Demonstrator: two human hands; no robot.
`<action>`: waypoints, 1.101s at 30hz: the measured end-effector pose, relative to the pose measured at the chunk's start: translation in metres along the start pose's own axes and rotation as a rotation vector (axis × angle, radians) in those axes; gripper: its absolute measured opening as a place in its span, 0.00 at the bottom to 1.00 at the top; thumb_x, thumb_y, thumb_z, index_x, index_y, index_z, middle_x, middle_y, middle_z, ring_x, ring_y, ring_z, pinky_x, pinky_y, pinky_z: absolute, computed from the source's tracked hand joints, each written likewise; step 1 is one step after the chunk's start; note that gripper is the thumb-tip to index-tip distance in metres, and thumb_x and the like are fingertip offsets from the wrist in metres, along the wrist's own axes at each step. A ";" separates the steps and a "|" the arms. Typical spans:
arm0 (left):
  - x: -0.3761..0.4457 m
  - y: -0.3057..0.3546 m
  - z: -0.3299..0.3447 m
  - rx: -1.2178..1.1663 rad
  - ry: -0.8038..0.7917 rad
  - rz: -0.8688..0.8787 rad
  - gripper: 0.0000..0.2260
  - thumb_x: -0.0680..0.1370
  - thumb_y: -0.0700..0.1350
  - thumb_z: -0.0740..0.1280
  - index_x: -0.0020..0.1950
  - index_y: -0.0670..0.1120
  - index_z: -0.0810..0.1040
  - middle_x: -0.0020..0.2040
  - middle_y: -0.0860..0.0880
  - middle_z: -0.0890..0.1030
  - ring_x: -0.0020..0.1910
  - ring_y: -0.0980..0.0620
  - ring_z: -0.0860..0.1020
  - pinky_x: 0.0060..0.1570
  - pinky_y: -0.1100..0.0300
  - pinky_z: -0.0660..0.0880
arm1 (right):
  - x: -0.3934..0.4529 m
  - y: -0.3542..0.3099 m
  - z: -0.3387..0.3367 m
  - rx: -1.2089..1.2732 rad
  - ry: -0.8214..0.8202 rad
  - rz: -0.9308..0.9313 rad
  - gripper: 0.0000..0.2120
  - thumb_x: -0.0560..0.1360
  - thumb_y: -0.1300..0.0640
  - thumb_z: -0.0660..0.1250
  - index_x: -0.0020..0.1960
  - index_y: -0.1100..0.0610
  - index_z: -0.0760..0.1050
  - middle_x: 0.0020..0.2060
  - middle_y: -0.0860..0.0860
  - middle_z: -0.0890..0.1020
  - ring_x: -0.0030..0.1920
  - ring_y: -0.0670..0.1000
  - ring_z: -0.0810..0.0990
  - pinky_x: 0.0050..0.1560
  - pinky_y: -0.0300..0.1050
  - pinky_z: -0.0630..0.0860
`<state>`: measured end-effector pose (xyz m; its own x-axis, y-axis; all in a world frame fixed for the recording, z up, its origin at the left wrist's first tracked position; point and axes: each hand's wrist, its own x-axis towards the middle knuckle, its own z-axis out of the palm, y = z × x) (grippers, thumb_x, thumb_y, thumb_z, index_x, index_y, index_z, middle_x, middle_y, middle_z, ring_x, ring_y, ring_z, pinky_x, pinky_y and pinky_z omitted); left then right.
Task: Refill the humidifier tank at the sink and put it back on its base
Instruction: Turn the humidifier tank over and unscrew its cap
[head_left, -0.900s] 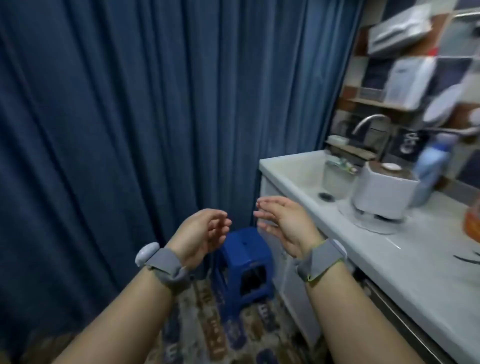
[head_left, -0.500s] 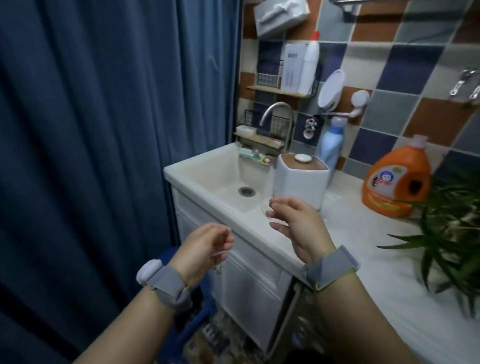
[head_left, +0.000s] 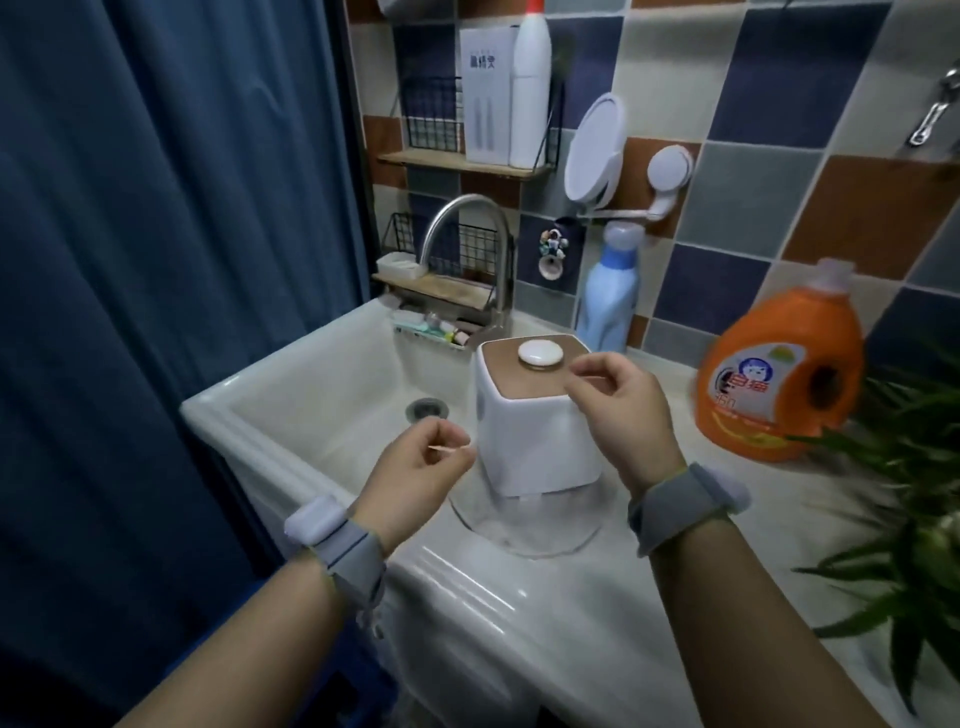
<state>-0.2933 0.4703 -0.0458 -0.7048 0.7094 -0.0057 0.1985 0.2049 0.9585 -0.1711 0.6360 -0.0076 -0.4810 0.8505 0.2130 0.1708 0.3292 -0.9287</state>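
Humidifier tank, white with a brown top and a round white cap, stands on its clear base on the countertop, touching the right rim of the sink below the faucet. Since half a second ago the view has closed in, and the left hand and right hand, both empty with fingers loosely curled, now flank the tank without touching it, so lifting seems imminent. Base outline is faint; the tank's water level is hidden.
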 end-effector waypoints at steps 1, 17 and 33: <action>0.019 0.001 0.004 0.082 -0.004 0.050 0.06 0.73 0.48 0.71 0.48 0.50 0.77 0.49 0.52 0.77 0.49 0.55 0.77 0.46 0.63 0.74 | 0.019 0.005 0.007 -0.056 0.015 -0.022 0.08 0.72 0.60 0.68 0.51 0.55 0.80 0.48 0.51 0.82 0.51 0.51 0.80 0.56 0.46 0.77; 0.220 0.000 0.018 0.466 -0.419 0.388 0.61 0.52 0.74 0.68 0.77 0.59 0.42 0.78 0.56 0.39 0.78 0.53 0.43 0.76 0.50 0.51 | 0.141 0.044 0.084 -0.792 0.077 0.084 0.32 0.64 0.30 0.64 0.61 0.48 0.69 0.57 0.49 0.81 0.58 0.56 0.77 0.57 0.51 0.73; 0.238 -0.008 0.030 0.343 -0.461 0.393 0.63 0.49 0.77 0.70 0.68 0.71 0.27 0.78 0.55 0.33 0.78 0.51 0.40 0.75 0.41 0.53 | 0.145 0.059 0.081 -0.665 0.125 0.080 0.22 0.67 0.32 0.63 0.57 0.41 0.72 0.52 0.39 0.81 0.55 0.48 0.78 0.64 0.54 0.70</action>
<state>-0.4428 0.6577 -0.0630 -0.1903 0.9731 0.1297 0.6374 0.0219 0.7703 -0.3000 0.7458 -0.0562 -0.3490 0.9104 0.2221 0.7133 0.4118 -0.5672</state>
